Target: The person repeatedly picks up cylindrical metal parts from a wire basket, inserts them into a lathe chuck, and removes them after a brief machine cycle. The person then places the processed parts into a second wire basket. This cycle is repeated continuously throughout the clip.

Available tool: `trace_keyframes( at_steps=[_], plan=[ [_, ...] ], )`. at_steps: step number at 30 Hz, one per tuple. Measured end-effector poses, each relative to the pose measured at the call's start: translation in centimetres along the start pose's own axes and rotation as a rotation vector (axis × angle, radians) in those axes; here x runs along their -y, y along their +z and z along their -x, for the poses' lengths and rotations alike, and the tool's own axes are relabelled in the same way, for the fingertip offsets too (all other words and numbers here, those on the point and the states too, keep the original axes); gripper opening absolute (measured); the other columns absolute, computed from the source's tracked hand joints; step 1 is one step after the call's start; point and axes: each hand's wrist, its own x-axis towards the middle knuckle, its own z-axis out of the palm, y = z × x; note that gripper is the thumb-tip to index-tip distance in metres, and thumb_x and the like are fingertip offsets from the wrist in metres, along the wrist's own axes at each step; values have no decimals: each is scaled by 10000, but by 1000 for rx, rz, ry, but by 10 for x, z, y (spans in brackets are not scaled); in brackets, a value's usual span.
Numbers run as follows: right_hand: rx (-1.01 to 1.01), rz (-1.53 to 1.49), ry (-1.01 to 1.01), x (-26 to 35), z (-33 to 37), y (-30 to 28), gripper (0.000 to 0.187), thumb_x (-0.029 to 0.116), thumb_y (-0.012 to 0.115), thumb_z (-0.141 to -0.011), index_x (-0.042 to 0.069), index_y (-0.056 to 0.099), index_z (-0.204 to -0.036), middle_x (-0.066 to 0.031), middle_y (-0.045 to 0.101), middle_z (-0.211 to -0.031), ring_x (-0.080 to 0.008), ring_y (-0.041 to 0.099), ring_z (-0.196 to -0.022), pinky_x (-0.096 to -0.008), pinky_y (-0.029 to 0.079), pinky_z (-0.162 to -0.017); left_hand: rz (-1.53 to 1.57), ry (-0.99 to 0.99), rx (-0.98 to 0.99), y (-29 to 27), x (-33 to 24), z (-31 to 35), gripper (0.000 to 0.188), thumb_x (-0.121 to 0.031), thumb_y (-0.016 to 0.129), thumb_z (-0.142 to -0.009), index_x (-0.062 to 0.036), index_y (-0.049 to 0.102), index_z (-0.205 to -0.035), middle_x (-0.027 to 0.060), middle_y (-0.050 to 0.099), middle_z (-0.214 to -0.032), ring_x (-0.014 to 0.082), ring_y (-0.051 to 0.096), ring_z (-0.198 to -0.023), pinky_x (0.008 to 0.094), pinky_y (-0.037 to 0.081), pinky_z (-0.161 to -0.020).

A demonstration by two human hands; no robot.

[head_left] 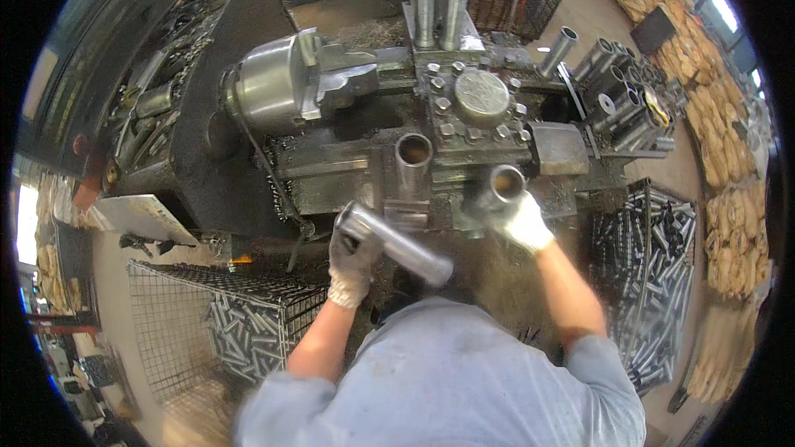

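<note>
My left hand [351,266], in a soiled grey glove, is closed around a shiny metal tube [402,247] that tilts down to the right in front of the lathe. In a whiter glove, my right hand [527,223] grips a second metal tube [504,189], its open mouth facing up; motion blurs the hand and the tube's lower part. Between the two hands a third metal tube [412,167] stands upright on the lathe carriage. Behind my right hand sits the tool post [481,98], ringed with several bolts.
The lathe chuck [272,84] is at the left. Several tubes [425,12] stand at the back, and more [617,103] are stacked on the right. Wire baskets of tubes stand low left [281,308] and right [694,281]. Sacks [714,128] line the far right.
</note>
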Motion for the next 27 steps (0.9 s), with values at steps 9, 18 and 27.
trace_keyframes(
  at_steps=[9,18,27],
  plan=[
    [-24,690,-634,31,-21,122,335,199,715,-851,68,720,-1158,-181,719,-907,-346,725,-731,-481,613,-651,1000,-462,115,-69,36,-28,955,-867,273,-986,-60,669,-1306,202,759,-1108,409,764,-931,578,660,-740],
    [396,-339,272,103,-60,106,459,371,771,-891,5,746,-1165,-157,779,-998,-257,744,-929,-383,591,-876,905,-360,-36,-61,9,-50,849,-811,384,-1012,-61,667,-1293,177,742,-1142,363,738,-1036,496,620,-910],
    [232,-118,-4,170,-66,99,728,447,866,-802,-11,576,-1287,-258,654,-1223,-450,692,-1134,-501,568,-942,795,-163,37,10,-62,-44,602,-487,577,-1078,-76,509,-1511,147,630,-1378,315,609,-1280,478,472,-1145]
  ],
)
